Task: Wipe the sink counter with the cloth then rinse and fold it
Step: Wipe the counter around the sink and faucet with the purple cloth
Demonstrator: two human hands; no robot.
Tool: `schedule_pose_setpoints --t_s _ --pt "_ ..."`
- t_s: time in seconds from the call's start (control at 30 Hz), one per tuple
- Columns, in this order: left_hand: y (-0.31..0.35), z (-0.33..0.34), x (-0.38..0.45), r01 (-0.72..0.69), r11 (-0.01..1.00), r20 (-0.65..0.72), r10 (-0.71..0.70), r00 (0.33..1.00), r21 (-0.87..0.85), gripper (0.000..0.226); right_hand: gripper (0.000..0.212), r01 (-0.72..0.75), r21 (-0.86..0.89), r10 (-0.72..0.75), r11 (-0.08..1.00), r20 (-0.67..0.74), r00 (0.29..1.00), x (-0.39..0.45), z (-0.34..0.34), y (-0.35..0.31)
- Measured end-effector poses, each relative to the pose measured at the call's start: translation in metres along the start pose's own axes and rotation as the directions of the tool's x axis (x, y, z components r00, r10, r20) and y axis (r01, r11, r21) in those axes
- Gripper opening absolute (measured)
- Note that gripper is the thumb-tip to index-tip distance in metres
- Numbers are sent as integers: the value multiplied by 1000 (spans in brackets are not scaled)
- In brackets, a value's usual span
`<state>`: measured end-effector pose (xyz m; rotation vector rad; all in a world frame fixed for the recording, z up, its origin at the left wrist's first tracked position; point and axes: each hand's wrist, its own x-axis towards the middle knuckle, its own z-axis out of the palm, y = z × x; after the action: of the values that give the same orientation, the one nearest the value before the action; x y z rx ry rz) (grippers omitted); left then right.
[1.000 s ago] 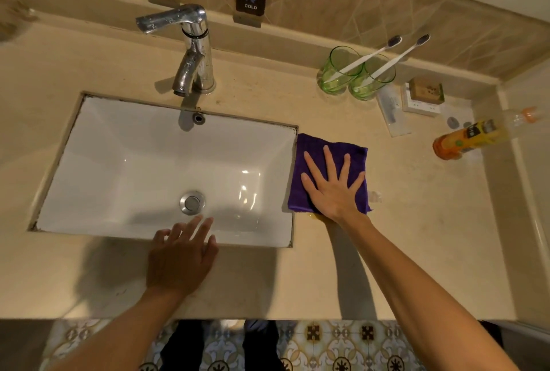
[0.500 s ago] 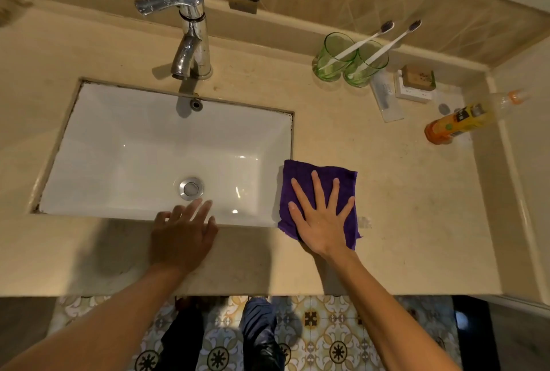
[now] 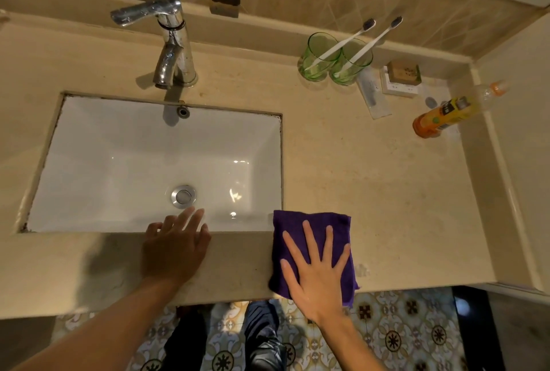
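A purple cloth (image 3: 297,228) lies flat on the beige counter (image 3: 387,192), just right of the white sink (image 3: 119,162), and its near edge hangs over the counter's front. My right hand (image 3: 317,272) presses flat on the cloth with its fingers spread. My left hand (image 3: 175,245) rests flat on the front counter strip, and its fingertips reach over the sink's rim. A chrome tap (image 3: 169,43) stands behind the sink.
Two green glasses (image 3: 333,58) with toothbrushes stand at the back right. Beside them lie a wrapped item (image 3: 372,91) and a small box (image 3: 403,74). An orange bottle (image 3: 449,114) lies against the right wall. Patterned floor tiles (image 3: 387,332) show below the counter's edge.
My right hand has slid the cloth toward me, from beside the sink's right edge down to the counter's front edge. My left hand has stayed at the sink's front rim.
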<state>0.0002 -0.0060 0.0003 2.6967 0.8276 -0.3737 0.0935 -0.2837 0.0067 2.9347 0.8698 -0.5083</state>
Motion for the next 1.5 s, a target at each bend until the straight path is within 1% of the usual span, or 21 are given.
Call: schedule_pose_setpoints --t_s 0.2,0.37,0.5,0.8,1.03,1.13,1.33,1.5 --pt "0 2 1 -22 1000 -37 21 999 -4 52 61 -15 5 16 1000 -20 1000 12 -2 0" --pt "-2 4 2 -31 999 -40 31 999 -7 52 61 14 -6 -14 1000 -43 999 48 -13 6" --pt "0 4 3 -31 1000 -69 31 997 -4 49 62 18 -13 -19 1000 -52 998 98 -29 14" --pt "-3 9 3 -47 999 -138 47 989 4 48 60 13 45 -10 999 -73 997 247 -79 32" --pt "-3 7 5 -31 999 -91 33 995 25 49 60 -2 78 8 997 -80 997 321 -105 40" --pt "-3 6 5 -30 999 -98 33 995 29 48 59 19 74 -12 997 -92 996 331 -108 43" --pt "-3 9 5 -31 998 -89 35 995 52 48 59 17 78 -8 997 -116 993 331 -105 43" --pt "-4 10 7 -21 998 -116 29 993 66 49 58 -19 102 30 995 -117 993 299 -89 44"
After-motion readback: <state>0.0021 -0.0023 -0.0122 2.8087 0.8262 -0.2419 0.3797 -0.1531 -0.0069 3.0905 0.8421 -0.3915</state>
